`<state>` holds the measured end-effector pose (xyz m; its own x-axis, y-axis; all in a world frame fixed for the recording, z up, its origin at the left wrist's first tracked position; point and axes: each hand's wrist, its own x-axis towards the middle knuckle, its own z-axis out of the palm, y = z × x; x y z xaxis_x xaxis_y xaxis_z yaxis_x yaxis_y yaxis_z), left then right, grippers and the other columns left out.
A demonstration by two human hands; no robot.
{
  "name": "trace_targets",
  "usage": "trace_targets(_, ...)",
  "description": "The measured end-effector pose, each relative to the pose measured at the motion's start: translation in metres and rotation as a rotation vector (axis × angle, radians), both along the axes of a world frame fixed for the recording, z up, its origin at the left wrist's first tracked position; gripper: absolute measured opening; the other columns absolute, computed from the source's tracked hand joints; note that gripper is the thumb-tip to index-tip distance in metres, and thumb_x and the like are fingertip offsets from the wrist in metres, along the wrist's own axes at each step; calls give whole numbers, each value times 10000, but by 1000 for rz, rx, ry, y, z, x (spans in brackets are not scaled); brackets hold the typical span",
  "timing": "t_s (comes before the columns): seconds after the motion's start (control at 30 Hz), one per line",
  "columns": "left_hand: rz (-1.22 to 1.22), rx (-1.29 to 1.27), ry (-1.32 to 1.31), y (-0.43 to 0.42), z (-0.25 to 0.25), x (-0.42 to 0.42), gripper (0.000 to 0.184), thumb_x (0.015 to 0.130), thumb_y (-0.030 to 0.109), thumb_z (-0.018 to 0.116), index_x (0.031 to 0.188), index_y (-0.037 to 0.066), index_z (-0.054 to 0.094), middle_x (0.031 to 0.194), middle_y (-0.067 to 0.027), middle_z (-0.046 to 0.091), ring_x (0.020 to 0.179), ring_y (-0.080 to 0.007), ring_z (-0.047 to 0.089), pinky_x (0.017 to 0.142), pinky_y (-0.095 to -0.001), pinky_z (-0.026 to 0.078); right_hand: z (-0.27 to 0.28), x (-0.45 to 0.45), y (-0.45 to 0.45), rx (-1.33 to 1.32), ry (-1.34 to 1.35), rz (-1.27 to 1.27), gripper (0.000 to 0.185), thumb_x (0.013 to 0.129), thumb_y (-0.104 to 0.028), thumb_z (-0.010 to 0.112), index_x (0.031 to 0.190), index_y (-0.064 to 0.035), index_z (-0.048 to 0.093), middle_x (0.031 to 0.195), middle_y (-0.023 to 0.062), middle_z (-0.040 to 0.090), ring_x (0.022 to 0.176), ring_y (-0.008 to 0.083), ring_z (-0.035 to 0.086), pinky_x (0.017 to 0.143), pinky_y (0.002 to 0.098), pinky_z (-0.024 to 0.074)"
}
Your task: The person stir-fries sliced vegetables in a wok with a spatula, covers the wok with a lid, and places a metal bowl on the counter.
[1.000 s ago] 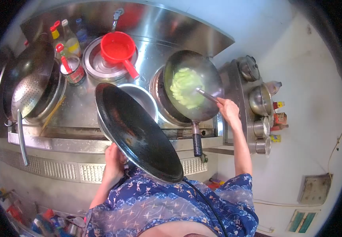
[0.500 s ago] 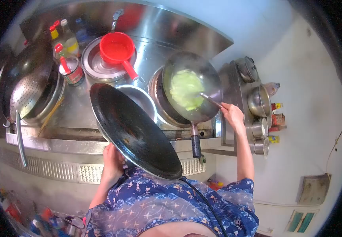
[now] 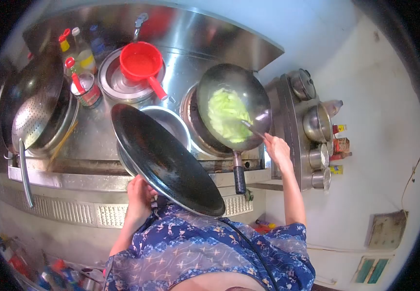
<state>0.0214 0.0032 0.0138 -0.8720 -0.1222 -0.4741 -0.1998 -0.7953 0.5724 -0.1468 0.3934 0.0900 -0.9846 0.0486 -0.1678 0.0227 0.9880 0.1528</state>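
Note:
A large dark pan lid (image 3: 166,160) is tilted in front of me, its dark face up, with my left hand (image 3: 139,195) closed at its lower left edge. My right hand (image 3: 277,149) grips the handle of a metal spatula (image 3: 253,128). The spatula's far end is among pale green vegetable pieces (image 3: 229,115) in a steaming wok (image 3: 258,102). The wok sits tilted over a round burner (image 3: 190,115), its black handle (image 3: 239,180) pointing toward me. Behind the lid is a metal basin (image 3: 177,123), partly covered.
A red ladle (image 3: 141,59) rests on a metal pot (image 3: 109,72). Bottles (image 3: 84,53) and a can (image 3: 88,93) stand at the back left. A perforated strainer (image 3: 30,119) lies in another wok on the left. Pots (image 3: 317,123) line the right shelf.
My right hand has moved slightly down and left with the spatula. The vegetables have shifted and sit lower in the wok. My left hand still holds the lid, almost unmoved.

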Motion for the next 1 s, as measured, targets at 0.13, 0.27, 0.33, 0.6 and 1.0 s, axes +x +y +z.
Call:
trace_targets(0.13,-9,20,30,1,-6,-1,277,990,200,401,992,-21,567,906,-126,672,729,-174,660,637,-276,548,-36,-19,-1,41,137,36,239,931,-267,511,1096,-131,617,827,194,660,820,383,651,695,495,511)
trace_targets(0.27,-109,22,149,-1,-15,2,274,989,197,411,1015,-28,565,896,-130,672,720,-183,659,644,-291,553,-51,-20,-1,-43,227,51,237,933,-264,511,1099,-126,609,850,194,653,813,381,649,696,495,509)
trace_targets(0.33,-83,13,114,2,-11,1,275,989,198,412,1023,-28,564,894,-129,672,717,-184,659,645,-291,554,-35,-4,5,-138,184,56,265,934,-280,516,1141,-149,617,877,179,659,835,374,649,707,492,506)
trace_targets(0.6,-14,16,67,5,-13,8,284,991,210,420,1060,-31,553,936,-122,669,754,-178,660,650,-288,554,-4,24,26,0,210,-21,319,922,-311,527,1202,-192,623,888,183,668,863,363,649,735,490,506)
trace_targets(1.0,-58,24,130,9,-5,12,288,992,218,426,1074,-27,554,981,-119,666,803,-165,662,671,-274,547,1,7,4,-160,-4,-87,331,917,-307,530,1177,-141,649,1079,191,651,1011,374,617,841,459,491)
